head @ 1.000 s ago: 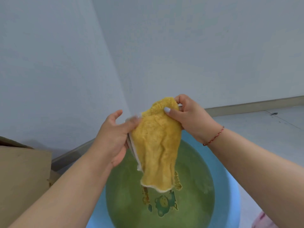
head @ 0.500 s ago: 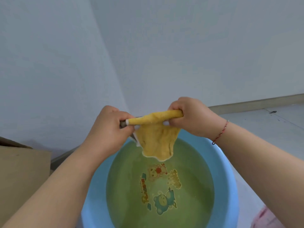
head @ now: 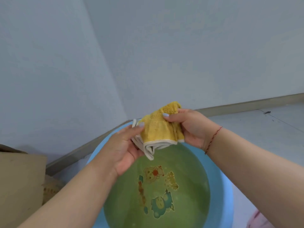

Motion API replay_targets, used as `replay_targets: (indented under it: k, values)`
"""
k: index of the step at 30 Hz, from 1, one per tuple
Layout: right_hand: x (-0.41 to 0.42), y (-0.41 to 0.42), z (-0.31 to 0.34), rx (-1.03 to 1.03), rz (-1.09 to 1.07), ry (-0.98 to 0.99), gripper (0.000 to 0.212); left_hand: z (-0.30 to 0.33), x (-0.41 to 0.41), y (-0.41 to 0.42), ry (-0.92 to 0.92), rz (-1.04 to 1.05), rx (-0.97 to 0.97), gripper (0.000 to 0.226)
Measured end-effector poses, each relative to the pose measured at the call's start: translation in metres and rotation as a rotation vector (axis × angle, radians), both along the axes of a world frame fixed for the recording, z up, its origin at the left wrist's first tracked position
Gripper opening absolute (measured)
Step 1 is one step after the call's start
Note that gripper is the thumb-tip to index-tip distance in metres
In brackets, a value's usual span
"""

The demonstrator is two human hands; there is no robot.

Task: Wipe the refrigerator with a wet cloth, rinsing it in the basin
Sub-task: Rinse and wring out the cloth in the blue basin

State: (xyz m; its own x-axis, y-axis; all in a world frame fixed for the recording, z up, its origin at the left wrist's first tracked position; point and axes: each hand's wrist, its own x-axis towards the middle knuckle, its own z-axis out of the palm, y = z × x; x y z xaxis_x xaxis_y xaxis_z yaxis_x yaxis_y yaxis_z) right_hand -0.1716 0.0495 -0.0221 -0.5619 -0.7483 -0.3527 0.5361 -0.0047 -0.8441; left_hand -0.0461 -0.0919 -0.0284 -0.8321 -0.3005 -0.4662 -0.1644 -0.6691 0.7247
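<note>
A blue basin (head: 227,186) is set on the floor (head: 263,129) in the corner of the room, filled with greenish water, and the cloth is held directly above it, probably so that any drips fall back into the water rather than onto the floor. A brown cardboard box (head: 18,183) is seen at the left edge, just beside the basin. The yellow cloth (head: 158,130), edged in pale trim, is held folded and bunched between both hands, clear of the water. It is gripped by the left hand (head: 125,148) from below, the thumb pressed on its top edge and the fingers curled under the folds. It is pinched by the right hand (head: 190,127) at its upper right side, thumb on the front. The fold appears to be arranged for a firmer pad before wiping, though the refrigerator is not in view. Cartoon animals (head: 156,190) are printed on the basin's bottom; beside them some yellow characters are seen, too blurred under the water to be read.
</note>
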Motion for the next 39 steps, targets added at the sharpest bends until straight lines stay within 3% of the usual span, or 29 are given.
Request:
replay_targets:
  k: [3, 7, 12, 14, 18, 21, 23, 25, 28, 32, 39]
  values:
    - [-0.014, 0.020, 0.011, 0.202, -0.025, 0.193, 0.014, -0.001, -0.016, 0.001, -0.041, 0.137, -0.272, 0.079]
    - [-0.028, 0.060, 0.021, 0.411, -0.157, 0.318, 0.013, 0.004, -0.052, 0.013, 0.041, -0.086, -0.618, 0.054]
    - [-0.026, 0.093, 0.008, 0.710, -0.344, 0.423, 0.073, -0.012, -0.107, 0.043, 0.074, -0.382, -0.851, 0.045]
    - [-0.022, 0.099, 0.004, 0.777, -0.281, 0.442, 0.066, -0.020, -0.123, 0.051, 0.078, -0.477, -0.898, 0.045]
    - [-0.016, 0.102, -0.003, 0.913, -0.093, 0.491, 0.031, -0.035, -0.139, 0.056, 0.065, -0.603, -0.990, 0.045]
    - [-0.009, 0.100, -0.008, 1.089, 0.207, 0.577, 0.031, -0.048, -0.144, 0.057, 0.008, -0.766, -1.330, 0.042]
    - [-0.008, 0.098, -0.011, 1.263, 0.396, 0.745, 0.036, -0.055, -0.144, 0.057, -0.034, -0.823, -1.625, 0.044]
    - [-0.011, 0.097, -0.012, 1.394, 0.410, 0.950, 0.039, -0.058, -0.140, 0.059, -0.022, -0.810, -1.795, 0.047]
    - [-0.013, 0.092, -0.015, 1.372, 0.344, 1.101, 0.045, -0.059, -0.136, 0.060, 0.096, -0.847, -1.837, 0.057]
    - [-0.017, 0.085, -0.026, 1.294, 0.407, 1.055, 0.052, -0.065, -0.138, 0.061, 0.094, -0.984, -1.803, 0.055]
    - [-0.045, 0.095, -0.040, 1.219, 0.464, 0.975, 0.031, -0.066, -0.148, 0.064, 0.041, -1.059, -1.670, 0.038]
